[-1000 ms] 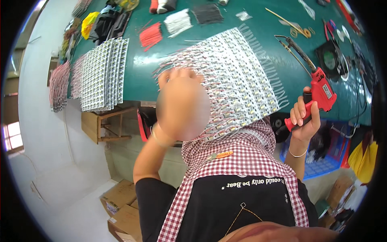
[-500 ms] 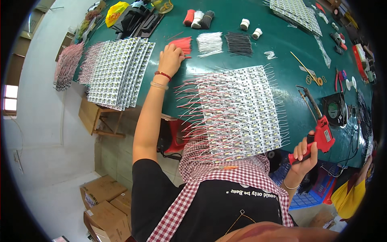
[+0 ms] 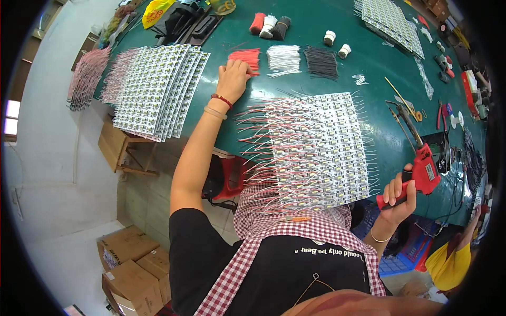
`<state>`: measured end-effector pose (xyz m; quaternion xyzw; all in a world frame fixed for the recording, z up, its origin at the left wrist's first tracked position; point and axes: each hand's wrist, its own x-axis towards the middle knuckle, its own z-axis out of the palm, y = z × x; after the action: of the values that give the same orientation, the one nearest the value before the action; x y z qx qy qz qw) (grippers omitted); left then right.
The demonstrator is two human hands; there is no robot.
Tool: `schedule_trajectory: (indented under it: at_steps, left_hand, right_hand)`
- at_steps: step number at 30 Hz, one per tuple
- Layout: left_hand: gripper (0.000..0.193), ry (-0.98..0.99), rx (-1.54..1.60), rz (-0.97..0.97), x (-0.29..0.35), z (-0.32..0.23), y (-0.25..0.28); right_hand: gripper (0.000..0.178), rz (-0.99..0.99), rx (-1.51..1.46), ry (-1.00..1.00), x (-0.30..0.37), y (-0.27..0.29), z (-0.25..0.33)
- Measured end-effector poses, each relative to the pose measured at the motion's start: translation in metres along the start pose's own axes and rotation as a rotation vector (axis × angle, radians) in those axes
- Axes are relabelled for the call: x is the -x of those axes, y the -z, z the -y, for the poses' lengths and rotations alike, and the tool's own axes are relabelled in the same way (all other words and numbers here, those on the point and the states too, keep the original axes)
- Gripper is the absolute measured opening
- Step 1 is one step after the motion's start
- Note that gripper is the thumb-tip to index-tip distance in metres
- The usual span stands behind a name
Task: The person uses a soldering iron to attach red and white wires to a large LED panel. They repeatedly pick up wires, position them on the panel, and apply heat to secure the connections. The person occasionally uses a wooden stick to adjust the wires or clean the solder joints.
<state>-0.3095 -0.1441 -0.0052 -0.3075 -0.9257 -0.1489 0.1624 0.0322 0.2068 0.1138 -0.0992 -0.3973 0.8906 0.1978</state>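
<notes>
- Up near the far side of the dark green table point(image 3: 337, 79), the left hand point(image 3: 233, 78) lies palm down with fingers spread a little, fingertips touching the near end of the bundle of short red wires point(image 3: 246, 57); it grips nothing
- Just right of the red bundle lie a bundle of short white wires point(image 3: 283, 59) and a bundle of short black wires point(image 3: 321, 62), side by side and apart from one another
- Lower right, the right hand point(image 3: 399, 196) is curled tight around the handle of the red pistol-shaped soldering gun point(image 3: 421, 171), whose long thin metal tip points away across the table
- Between the two hands, a large sheet of white LED strip boards point(image 3: 316, 147) lies at the near table edge, with thin red and white wire tails sticking out along its left and right sides
- Left of the left forearm, a fanned stack of similar white LED boards point(image 3: 158, 87) overhangs the table edge; another pile with pink wire tails point(image 3: 84, 79) sits further left
- Beyond the wire bundles stand red, white and black wire spools point(image 3: 269, 23) and two small white rolls point(image 3: 337, 45)
- More LED boards point(image 3: 390, 21) lie at the far right corner, with hand tools point(image 3: 448, 113) scattered near the right rim
- Below the table show a wooden stool point(image 3: 126, 150), a red plastic stool point(image 3: 234, 176) and brown cardboard boxes point(image 3: 126, 258) on the floor
- At the lower right edge a second person in a yellow top point(image 3: 448, 263) is partly visible
</notes>
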Motion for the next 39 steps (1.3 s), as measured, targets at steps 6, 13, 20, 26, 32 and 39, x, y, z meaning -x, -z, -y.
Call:
schedule_trajectory:
  at_steps: [6, 13, 20, 26, 32, 39]
  left_hand:
    - [0.020, -0.026, 0.037, 0.006, 0.001, 0.001, -0.002]
    - [0.025, -0.031, 0.034, -0.084, 0.004, 0.001, 0.004]
    - [0.016, 0.409, 1.072, -0.241, 0.011, -0.030, 0.029]
    - [0.019, 0.438, 1.310, -0.191, 0.020, -0.037, 0.013]
    - [0.018, 0.462, 1.248, -0.128, 0.020, -0.043, 0.025]
    - [0.016, 0.504, 1.339, 0.094, 0.009, -0.072, 0.053]
  right_hand:
    - [0.034, -0.041, 0.020, 0.006, 0.006, 0.000, 0.004]
    - [0.032, -0.041, 0.012, 0.021, 0.005, -0.001, 0.004]
    - [0.033, -0.028, 0.031, 0.035, 0.001, -0.003, 0.015]
    - [0.033, 0.015, 0.038, -0.005, -0.009, -0.017, 0.009]
    - [0.033, 0.065, 0.064, -0.041, -0.013, -0.025, 0.010]
    - [0.037, 0.040, 0.184, -0.059, -0.024, -0.036, 0.013]
